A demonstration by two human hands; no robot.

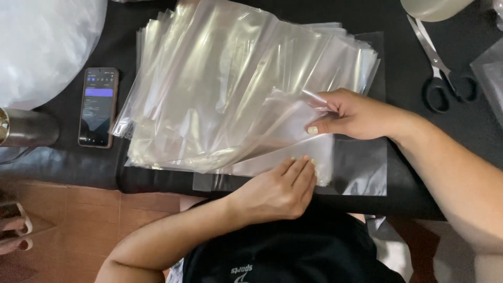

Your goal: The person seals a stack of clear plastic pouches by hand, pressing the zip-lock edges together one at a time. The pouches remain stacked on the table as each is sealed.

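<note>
A thick stack of clear plastic bags point(230, 89) lies fanned across a black surface point(414, 78), its sheets slid a little out of line so that many edges show along the top and the right side. The bags look very light, thin and limp, glossy enough to slip over one another, and likely to cling or crease rather than break. A pinch at a free corner or edge seems the surest place to lift one alone, since a flat grip on the face would probably drag several together.

The right hand point(353, 112) reaches in from the right and pinches the raised edge of the top bag point(293, 123) between thumb and fingers; the film is lifted and folded up there, apart from the sheets below. The left hand point(280, 188) rests at the near edge of the stack, fingers held together and bent slightly, their tips pressing down on the lower sheets at the bottom right corner. It holds nothing; it only bears down on the plastic.

To the left of the stack a smartphone point(98, 107) lies flat with its screen lit, and further left stands a metal cylinder point(26, 127), partly out of view. A large white plastic bundle point(47, 42) fills the upper left corner. A pair of black-handled scissors point(440, 68) lies well apart at the upper right, beside a pale round container point(435, 8) cut off by the frame.
</note>
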